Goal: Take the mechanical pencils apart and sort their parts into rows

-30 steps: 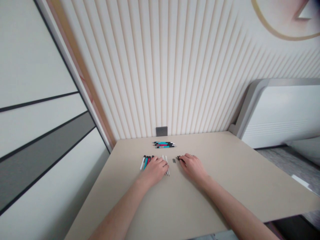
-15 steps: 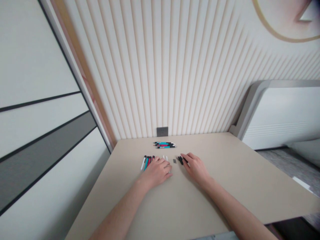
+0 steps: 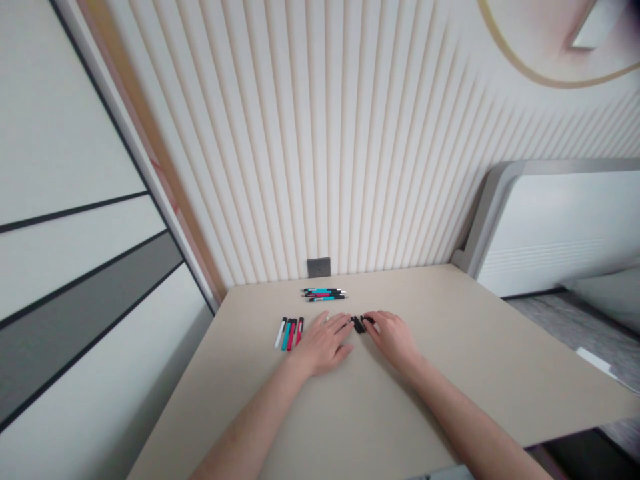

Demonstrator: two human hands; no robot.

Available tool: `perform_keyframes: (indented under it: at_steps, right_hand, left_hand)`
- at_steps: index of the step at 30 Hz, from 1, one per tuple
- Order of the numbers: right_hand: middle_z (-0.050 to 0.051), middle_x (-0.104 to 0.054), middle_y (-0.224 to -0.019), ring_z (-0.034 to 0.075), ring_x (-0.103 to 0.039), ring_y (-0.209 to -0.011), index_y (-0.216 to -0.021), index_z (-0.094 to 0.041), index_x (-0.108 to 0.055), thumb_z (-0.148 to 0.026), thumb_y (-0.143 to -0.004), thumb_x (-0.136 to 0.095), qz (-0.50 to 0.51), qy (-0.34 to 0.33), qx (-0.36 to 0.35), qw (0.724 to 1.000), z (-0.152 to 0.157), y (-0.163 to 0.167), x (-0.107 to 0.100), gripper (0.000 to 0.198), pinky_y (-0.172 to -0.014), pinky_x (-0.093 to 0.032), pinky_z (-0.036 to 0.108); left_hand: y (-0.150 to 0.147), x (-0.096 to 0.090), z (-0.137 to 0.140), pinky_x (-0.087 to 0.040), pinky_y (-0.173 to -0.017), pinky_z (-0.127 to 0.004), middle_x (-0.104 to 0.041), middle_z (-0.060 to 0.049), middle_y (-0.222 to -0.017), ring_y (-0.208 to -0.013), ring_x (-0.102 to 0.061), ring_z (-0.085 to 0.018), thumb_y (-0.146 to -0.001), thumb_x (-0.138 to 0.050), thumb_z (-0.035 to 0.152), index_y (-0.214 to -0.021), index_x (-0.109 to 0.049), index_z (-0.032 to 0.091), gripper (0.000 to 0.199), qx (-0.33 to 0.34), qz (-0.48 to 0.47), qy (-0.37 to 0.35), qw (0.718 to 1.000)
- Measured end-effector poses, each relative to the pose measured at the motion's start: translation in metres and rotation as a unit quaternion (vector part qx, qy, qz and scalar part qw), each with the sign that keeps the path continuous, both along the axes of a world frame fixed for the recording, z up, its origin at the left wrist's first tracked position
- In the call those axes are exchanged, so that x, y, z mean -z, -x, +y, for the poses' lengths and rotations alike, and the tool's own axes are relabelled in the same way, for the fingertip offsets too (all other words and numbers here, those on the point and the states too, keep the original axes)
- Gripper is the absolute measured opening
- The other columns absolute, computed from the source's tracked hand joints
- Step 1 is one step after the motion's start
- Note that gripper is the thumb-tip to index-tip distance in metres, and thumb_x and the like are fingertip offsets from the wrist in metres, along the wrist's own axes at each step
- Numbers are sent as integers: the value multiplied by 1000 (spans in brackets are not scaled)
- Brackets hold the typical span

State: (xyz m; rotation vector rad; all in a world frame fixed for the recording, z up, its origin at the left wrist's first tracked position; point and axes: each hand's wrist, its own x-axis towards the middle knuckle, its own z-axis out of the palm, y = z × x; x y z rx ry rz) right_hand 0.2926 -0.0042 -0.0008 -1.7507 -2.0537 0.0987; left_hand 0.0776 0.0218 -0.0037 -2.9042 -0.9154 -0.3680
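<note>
My left hand lies flat on the beige table, fingers spread and reaching right toward a small cluster of black pen parts. My right hand rests just right of that cluster, its fingertips touching the black pieces. To the left of my left hand stands a short row of pen barrels, white, teal, red and black. Farther back lie assembled teal and pink pens side by side. The white refills seen under my left hand are hidden.
A grey wall socket sits in the ribbed wall at the table's back edge. A white cabinet panel with dark stripes runs along the left. A white and grey unit stands to the right of the table.
My left hand slid right, off the row of barrels, and now covers the white refills and the small grey piece. My right hand barely moved. The camera shifted slightly.
</note>
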Motion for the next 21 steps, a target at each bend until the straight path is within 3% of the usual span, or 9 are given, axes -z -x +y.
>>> perform_keyframes:
  at_steps: [7,15,21]
  right_hand:
    - [7,-72,-101,19,-65,-95,-112,-23,-67,-27,-97,-41,-11,8,-26,1000,-2,3,-1,30,-87,-42,27]
    - [6,-70,-101,20,-64,-94,-112,-24,-67,-22,-94,-47,-28,31,-31,999,-5,-1,-3,27,-84,-42,27]
    - [7,-70,-98,20,-63,-95,-111,-23,-67,-21,-93,-46,-34,30,-37,998,-7,0,-6,28,-85,-41,27]
  left_hand:
    - [2,3,2,-19,-116,-47,-37,-7,-152,-141,-30,-19,-99,-34,37,-148,-29,23,51,-3,17,36,999]
    - [0,-4,-1,-21,-116,-48,-49,-9,-142,-138,-36,-22,-97,-39,30,-143,-40,23,46,2,2,15,1000]
    - [0,-3,-1,-22,-116,-45,-46,-9,-144,-138,-34,-22,-97,-40,33,-141,-41,21,46,-11,6,2,1000]
